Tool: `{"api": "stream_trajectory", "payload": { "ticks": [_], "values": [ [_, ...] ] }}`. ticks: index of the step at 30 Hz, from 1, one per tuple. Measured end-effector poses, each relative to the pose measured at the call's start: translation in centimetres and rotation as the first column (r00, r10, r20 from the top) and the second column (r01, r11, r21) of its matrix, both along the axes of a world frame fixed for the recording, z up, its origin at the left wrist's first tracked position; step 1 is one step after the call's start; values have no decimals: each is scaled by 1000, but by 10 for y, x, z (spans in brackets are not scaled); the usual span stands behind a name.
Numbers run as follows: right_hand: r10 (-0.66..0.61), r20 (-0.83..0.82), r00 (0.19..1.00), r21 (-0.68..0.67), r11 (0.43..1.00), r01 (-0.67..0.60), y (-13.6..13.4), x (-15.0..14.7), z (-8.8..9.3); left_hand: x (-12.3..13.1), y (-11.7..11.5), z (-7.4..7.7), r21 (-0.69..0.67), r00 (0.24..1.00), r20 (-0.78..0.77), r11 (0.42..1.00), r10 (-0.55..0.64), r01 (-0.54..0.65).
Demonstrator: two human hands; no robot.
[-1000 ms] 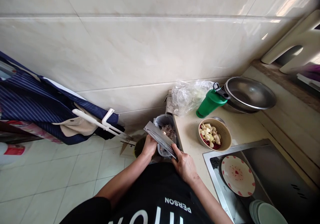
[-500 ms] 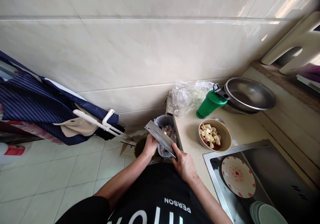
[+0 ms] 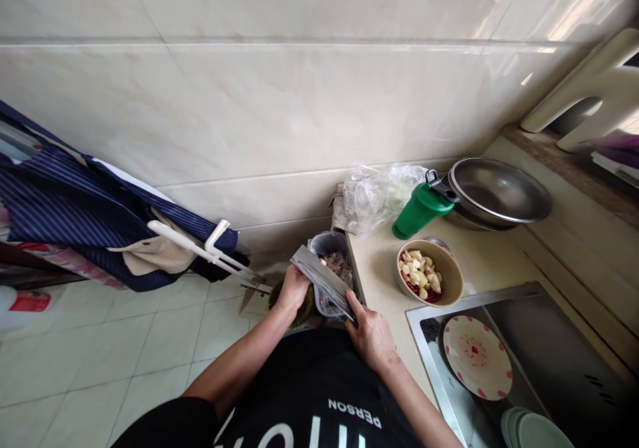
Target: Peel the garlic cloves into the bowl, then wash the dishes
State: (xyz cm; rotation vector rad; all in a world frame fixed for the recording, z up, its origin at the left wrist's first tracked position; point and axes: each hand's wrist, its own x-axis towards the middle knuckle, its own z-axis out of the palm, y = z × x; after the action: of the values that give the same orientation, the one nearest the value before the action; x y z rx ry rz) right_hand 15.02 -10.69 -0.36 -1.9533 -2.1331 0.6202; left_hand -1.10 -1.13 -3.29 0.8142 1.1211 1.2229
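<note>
A broad metal cleaver lies slantwise over a bin lined with a clear bag and holding brownish scraps. My right hand is closed round the cleaver's handle end. My left hand is bent in at the far end of the blade, its fingers mostly covered by the metal. A small pale bit shows past the blade's edge there; whether it is a fingertip or a held piece, I cannot tell. On the counter to the right, a beige basket contains peeled garlic cloves and red chillies.
On the counter stand a green shaker bottle, crumpled plastic bags and metal bowls. A sink with a dotted plate is at the right. Striped cloth hangs at left by a white rack.
The left hand has shifted slightly left, and the cleaver has slid a little with it. More of the scraps in the bin shows beyond the blade. The right hand keeps its grip.
</note>
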Motion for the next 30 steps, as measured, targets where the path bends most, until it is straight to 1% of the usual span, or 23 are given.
{"api": "stream_trajectory", "payload": {
  "ticks": [2,4,6,8,11,13,14,16,18,19,20,22,23,24,26,28,30],
  "values": [
    [3,4,1000,7,1000,-3,2,-1,2,5,-4,1,-4,999,-29,999,-39,39],
    [12,-6,1000,10,1000,-12,1,-1,2,6,-5,1,-26,998,-24,998,-57,56],
    [8,-14,1000,10,1000,-7,0,1,1,5,-2,2,-34,999,-25,999,-27,26],
    [-9,-12,1000,13,1000,10,-2,3,-2,3,0,2,-11,1000,-31,1000,-2,2],
    [-27,-36,999,20,999,28,0,2,-4,6,-1,-1,22,997,-29,998,-65,66],
    [-26,-102,994,19,999,28,1,0,-2,9,-4,-6,-6,992,-14,992,-123,123],
    [-27,-150,988,17,999,30,1,0,0,8,-3,-9,-30,992,-2,991,-130,130],
    [-46,-252,967,17,999,52,1,2,3,2,1,-14,-86,996,21,992,-89,90],
    [-112,-276,955,25,992,124,-1,8,6,-9,7,-17,-131,999,38,991,1,5],
    [-167,-233,958,30,983,178,-1,13,7,-13,10,-17,-140,997,71,990,30,-19],
    [-227,-157,961,35,971,235,-1,17,6,-17,13,-17,-151,992,117,988,37,-19],
    [-332,40,942,48,943,330,-1,26,1,-20,14,-14,-168,973,229,986,25,15],
    [-362,129,923,57,932,357,-1,30,-3,-19,13,-12,-180,960,281,983,12,40],
    [-375,200,905,67,927,369,-1,33,-8,-17,12,-10,-194,946,323,979,3,64],
    [-378,291,879,93,925,367,-2,36,-19,-11,9,-5,-214,925,379,971,-15,103],
    [-373,332,866,118,928,355,-3,37,-29,-5,8,-1,-211,912,410,969,-28,125],
    [-377,337,863,127,926,355,-4,37,-36,-1,7,2,-194,904,426,971,-42,137]
  ]
}}
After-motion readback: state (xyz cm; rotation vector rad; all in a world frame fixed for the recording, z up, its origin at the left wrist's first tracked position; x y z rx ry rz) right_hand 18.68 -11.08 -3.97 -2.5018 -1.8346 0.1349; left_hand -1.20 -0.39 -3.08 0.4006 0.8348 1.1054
